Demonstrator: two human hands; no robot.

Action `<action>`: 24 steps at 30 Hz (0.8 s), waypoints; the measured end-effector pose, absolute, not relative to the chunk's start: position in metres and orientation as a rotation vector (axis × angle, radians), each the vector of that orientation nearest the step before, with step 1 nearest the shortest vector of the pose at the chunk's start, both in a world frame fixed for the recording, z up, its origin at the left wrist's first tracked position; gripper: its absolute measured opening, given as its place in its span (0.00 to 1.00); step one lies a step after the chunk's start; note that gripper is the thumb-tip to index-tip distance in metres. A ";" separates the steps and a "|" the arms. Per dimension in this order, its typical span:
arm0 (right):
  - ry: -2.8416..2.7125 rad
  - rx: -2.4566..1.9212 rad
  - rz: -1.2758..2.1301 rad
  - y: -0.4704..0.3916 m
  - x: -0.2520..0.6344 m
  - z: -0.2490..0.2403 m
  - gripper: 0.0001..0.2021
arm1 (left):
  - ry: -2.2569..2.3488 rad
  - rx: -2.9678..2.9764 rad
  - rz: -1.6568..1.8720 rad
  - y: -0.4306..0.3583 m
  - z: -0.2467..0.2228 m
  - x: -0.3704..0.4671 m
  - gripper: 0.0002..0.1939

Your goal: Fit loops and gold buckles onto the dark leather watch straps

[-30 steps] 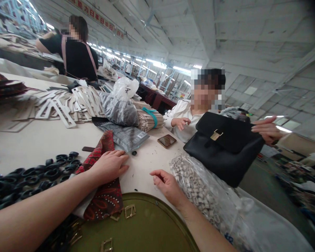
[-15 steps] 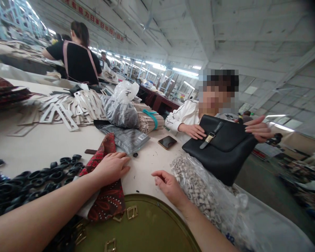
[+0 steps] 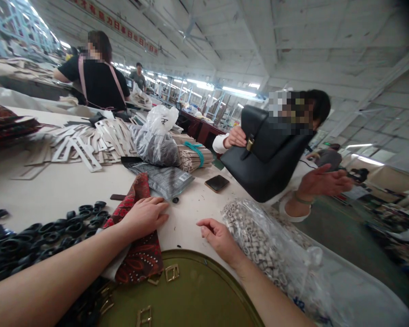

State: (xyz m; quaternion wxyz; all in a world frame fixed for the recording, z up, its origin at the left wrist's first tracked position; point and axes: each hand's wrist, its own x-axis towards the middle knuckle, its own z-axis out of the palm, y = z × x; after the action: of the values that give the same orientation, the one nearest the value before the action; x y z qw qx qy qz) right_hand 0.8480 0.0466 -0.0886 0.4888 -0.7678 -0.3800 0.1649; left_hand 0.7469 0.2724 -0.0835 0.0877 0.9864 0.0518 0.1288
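Note:
My left hand [image 3: 146, 219] lies flat over a red floral-patterned strip of fabric [image 3: 141, 260], its fingers stretched out and holding nothing. On the pale table, my right hand [image 3: 221, 240] rests with loosely bent, parted fingers and nothing in them. Close beside it is a clear plastic bag of small light-coloured loops [image 3: 252, 236]. A round olive-green tray [image 3: 194, 295] sits between my forearms, and several gold buckles, one of them a square buckle [image 3: 172, 272], lie in it. Black rings [image 3: 51, 231] are heaped left of the fabric.
Across the table a person holds up a black flap handbag [image 3: 259, 159]. A phone [image 3: 217, 183], a grey plastic packet [image 3: 167, 179], a tied bundle of strips [image 3: 191, 156] and a pile of pale cut-out pieces [image 3: 85, 143] lie farther back. Another person stands at the far left.
The person opposite has raised the black handbag up and to the left, taking one hand off it and holding that hand out at the right. My own hands have stayed in place.

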 end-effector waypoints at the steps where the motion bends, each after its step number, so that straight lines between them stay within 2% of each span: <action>1: -0.921 -1.865 0.401 0.047 0.848 -0.089 0.11 | 0.154 2.938 0.382 0.272 -0.083 0.747 0.18; 24: -0.884 -1.821 0.422 0.047 0.854 -0.097 0.11 | 0.178 2.942 0.369 0.277 -0.087 0.751 0.20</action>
State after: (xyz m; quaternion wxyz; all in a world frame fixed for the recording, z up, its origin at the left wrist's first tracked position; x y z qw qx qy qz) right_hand 0.8544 0.0471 -0.0966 0.5116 -0.7567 -0.3673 0.1756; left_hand 0.7506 0.2772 -0.0874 0.0856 0.9868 0.0598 0.1237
